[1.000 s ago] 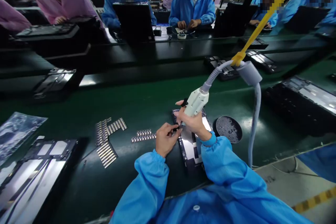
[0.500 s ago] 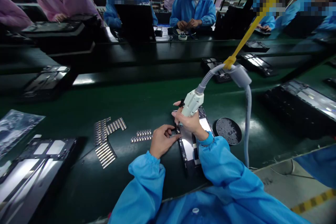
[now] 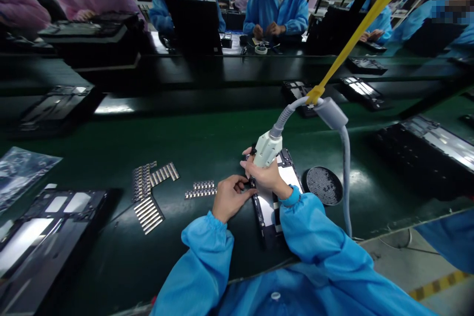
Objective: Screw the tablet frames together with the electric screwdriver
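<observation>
My right hand [image 3: 264, 174] is wrapped round a pale green corded electric screwdriver [image 3: 268, 149], held tilted with its lower end over the left edge of a tablet housing [image 3: 265, 207]. The screwdriver's tip is hidden behind my fingers. My left hand [image 3: 230, 196] is closed at that same edge, thumb and fingertips gripping the frame; whether a small part is also between them cannot be seen. The housing lies flat, black with bright silver panels, partly covered by my right hand and sleeve. Left of my left hand lie small metal-and-black connector strips [image 3: 201, 190].
A round dish of tiny screws [image 3: 324, 185] stands right of the housing. More part strips [image 3: 148, 215] and another housing [image 3: 55, 237] lie left. A grey cable [image 3: 346, 173] hangs from a yellow strap [image 3: 355, 44]. Co-workers sit across the bench [image 3: 177, 133].
The screwdriver and its cable have shifted slightly left and down, with my right hand still round it. My left hand stays at the housing's edge. The whole view has moved a little.
</observation>
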`<state>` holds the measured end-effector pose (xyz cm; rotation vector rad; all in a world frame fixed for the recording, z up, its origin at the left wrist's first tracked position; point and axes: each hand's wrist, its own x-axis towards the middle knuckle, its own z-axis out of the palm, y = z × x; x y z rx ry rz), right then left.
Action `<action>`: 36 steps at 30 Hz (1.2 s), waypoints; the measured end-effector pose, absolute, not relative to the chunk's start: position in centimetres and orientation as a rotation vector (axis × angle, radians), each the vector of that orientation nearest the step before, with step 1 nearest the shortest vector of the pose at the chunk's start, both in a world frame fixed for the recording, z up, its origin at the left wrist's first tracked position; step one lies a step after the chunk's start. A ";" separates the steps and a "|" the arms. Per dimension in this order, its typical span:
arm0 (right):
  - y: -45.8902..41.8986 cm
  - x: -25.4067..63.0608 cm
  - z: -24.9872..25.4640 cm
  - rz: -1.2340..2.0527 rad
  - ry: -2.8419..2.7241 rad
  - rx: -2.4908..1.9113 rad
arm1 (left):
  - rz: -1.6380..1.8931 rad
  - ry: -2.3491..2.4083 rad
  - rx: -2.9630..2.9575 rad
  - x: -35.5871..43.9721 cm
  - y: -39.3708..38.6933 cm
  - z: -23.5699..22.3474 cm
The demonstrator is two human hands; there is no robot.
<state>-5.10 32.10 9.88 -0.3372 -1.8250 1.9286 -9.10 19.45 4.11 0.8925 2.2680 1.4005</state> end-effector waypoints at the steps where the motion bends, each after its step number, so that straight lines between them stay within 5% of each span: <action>1: 32.0 -5.0 9.8 1.909 -1.860 -0.346 | 1.389 2.309 0.930 -8.8 19.3 4.4; 8: 31.7 -5.0 9.5 1.841 -1.960 -0.335 | 1.481 2.268 1.784 -1.8 18.4 5.3; 14: 32.9 -3.7 12.2 1.826 -1.808 -0.247 | 1.105 2.282 2.102 2.9 17.7 3.8; 26: 37.5 0.4 7.3 1.837 -1.702 -0.408 | 0.635 2.955 1.283 -19.8 25.0 6.7; 36: 36.1 -1.4 6.0 1.963 -1.549 -0.283 | 0.438 2.806 1.466 -15.7 28.0 7.0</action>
